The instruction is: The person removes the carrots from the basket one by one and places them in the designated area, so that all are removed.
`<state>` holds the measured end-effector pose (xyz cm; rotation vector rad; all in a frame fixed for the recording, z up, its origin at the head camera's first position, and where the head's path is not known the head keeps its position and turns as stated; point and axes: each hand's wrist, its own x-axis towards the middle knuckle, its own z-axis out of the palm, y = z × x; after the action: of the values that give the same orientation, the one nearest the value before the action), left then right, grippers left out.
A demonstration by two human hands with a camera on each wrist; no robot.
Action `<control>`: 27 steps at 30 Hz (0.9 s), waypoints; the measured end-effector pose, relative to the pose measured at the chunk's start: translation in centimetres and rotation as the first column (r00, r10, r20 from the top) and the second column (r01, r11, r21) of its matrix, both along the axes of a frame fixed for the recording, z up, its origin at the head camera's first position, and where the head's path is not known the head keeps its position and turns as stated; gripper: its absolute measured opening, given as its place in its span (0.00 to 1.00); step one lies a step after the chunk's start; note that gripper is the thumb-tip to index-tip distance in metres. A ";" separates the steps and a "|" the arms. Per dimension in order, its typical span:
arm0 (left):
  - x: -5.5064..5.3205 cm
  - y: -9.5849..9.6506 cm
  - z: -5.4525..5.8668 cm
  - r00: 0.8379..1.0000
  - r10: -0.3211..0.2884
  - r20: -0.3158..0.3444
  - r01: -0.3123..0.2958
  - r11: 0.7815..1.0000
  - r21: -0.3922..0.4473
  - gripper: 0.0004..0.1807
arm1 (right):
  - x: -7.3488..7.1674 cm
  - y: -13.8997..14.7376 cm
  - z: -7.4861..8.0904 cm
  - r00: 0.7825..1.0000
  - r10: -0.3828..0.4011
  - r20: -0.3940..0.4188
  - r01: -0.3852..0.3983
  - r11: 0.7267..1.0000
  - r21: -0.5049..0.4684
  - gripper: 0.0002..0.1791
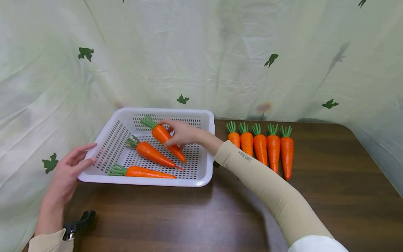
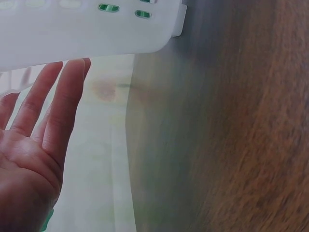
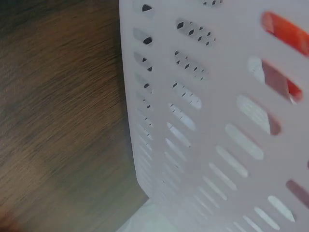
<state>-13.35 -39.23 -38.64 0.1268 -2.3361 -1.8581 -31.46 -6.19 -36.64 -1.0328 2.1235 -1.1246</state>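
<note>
A white perforated plastic basket (image 1: 208,175) stands on the table. At its left end my left hand (image 1: 70,166) grips the rim, thumb over the top and fingers at the outer side. The left wrist view shows those fingers (image 2: 67,106) reaching to the basket wall. My right hand (image 1: 182,133) is inside the basket, holding an orange carrot (image 1: 161,134) with a green top between thumb and fingers. A second carrot (image 1: 154,154) and a third carrot (image 1: 148,172) lie below it in the basket. In the right wrist view, the slotted wall (image 3: 193,145) hides that hand's grip.
Several more carrots (image 1: 273,148) lie in a row right of the basket, partly behind my right sleeve (image 1: 270,192). Brown wood tabletop (image 1: 176,217) runs along the front. A pale curtain (image 1: 201,63) hangs behind. A black strap (image 1: 80,224) sits at my left wrist.
</note>
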 end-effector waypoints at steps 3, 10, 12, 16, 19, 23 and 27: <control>0.0 0.0 0.0 1.000 0.011 0.010 -0.011 1.000 -0.027 0.27 | -0.1 0.0 0.1 1.000 -0.006 0.013 0.007 0.999 -0.048 0.39; 0.0 0.0 0.0 0.999 0.025 0.026 -0.024 0.999 -0.049 0.27 | -0.1 0.1 0.2 0.999 -0.005 0.037 0.012 0.986 -0.168 0.38; 0.1 0.0 0.0 0.999 0.028 0.028 -0.027 0.999 -0.047 0.27 | -0.1 0.1 0.3 0.999 -0.004 0.049 0.014 0.979 -0.203 0.39; 0.1 0.0 0.0 0.999 0.034 0.030 -0.033 0.998 -0.046 0.27 | 0.0 0.2 0.7 0.998 -0.003 0.058 0.017 0.970 -0.243 0.39; 0.1 0.0 0.0 0.999 0.035 0.030 -0.033 0.998 -0.045 0.27 | 0.2 0.3 1.2 0.998 0.000 0.060 0.015 0.969 -0.245 0.39; 0.0 0.1 -0.1 0.999 0.031 0.027 -0.030 0.999 -0.033 0.27 | 0.7 0.5 1.8 0.998 0.014 0.059 0.000 0.971 -0.240 0.39; 0.0 0.0 0.0 1.000 0.019 0.021 -0.018 1.000 -0.001 0.27 | 1.4 0.7 2.6 0.997 0.038 0.062 -0.022 0.969 -0.248 0.39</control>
<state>-13.33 -39.20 -38.66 0.1677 -2.3406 -1.8566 -30.06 -5.53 -34.03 -1.1166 1.9446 -1.4155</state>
